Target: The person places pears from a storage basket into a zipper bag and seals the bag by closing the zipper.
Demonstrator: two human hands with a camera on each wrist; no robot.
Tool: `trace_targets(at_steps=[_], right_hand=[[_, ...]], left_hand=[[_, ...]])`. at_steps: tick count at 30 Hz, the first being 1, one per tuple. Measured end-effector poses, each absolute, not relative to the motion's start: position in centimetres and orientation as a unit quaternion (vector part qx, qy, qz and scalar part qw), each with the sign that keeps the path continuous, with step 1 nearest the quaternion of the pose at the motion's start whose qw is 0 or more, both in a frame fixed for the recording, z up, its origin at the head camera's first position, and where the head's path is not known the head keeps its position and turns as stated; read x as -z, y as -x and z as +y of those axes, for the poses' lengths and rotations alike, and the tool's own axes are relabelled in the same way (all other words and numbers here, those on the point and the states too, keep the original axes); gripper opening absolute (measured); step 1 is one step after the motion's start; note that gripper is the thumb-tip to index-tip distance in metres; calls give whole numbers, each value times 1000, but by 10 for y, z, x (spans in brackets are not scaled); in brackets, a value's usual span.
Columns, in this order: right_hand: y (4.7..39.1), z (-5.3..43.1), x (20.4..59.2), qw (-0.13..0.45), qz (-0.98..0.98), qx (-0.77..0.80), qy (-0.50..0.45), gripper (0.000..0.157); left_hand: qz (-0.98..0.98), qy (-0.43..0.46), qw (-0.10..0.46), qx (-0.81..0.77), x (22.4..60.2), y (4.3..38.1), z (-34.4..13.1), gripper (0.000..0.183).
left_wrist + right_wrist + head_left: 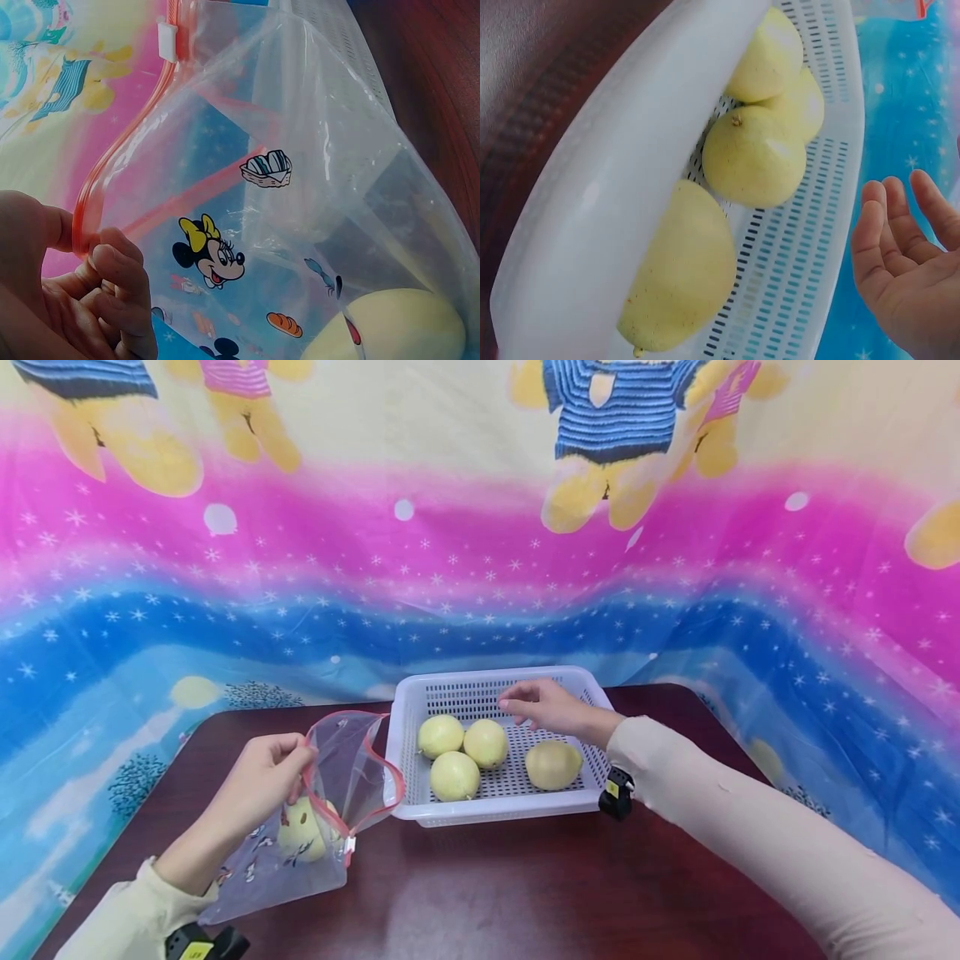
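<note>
My left hand [266, 772] pinches the red-edged rim of a clear zip bag [300, 881], whose mouth gapes towards the basket. Cartoon prints and a white slider [167, 41] show on the bag in the left wrist view. Pale yellow-green fruit [394, 330], pear-like, lies inside it. Over the white plastic basket [510, 810] hovers my right hand [551, 706], fingers loosely bent and holding nothing. Below it sits a larger pear-like fruit [553, 765]. Three rounder ones, a front fruit [454, 776], a left fruit [441, 736] and a right fruit [486, 743], cluster at the basket's left.
The basket stands near the back of a dark red-brown table [525, 893]. Behind the table and along its sides hangs a colourful cartoon cloth [465, 560]. The bag's mouth is close beside the basket's left wall.
</note>
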State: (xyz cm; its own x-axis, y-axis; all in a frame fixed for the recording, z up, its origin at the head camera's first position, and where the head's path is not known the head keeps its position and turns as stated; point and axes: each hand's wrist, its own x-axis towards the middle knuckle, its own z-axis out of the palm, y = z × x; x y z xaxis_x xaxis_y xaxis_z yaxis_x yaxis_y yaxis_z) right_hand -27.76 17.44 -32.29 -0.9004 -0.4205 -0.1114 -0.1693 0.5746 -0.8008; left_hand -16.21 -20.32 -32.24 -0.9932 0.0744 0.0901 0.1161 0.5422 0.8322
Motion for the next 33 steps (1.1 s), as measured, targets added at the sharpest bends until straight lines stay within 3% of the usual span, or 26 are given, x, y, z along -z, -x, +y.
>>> trace_targets(at_steps=[14,33], right_hand=[[286,200,326,227,882,385,152,52],[292,220,338,297,901,290,130,56]], left_hand=[[-877,57,24,476,323,162,-203,33],[-877,58,23,476,323,163,-203,33]])
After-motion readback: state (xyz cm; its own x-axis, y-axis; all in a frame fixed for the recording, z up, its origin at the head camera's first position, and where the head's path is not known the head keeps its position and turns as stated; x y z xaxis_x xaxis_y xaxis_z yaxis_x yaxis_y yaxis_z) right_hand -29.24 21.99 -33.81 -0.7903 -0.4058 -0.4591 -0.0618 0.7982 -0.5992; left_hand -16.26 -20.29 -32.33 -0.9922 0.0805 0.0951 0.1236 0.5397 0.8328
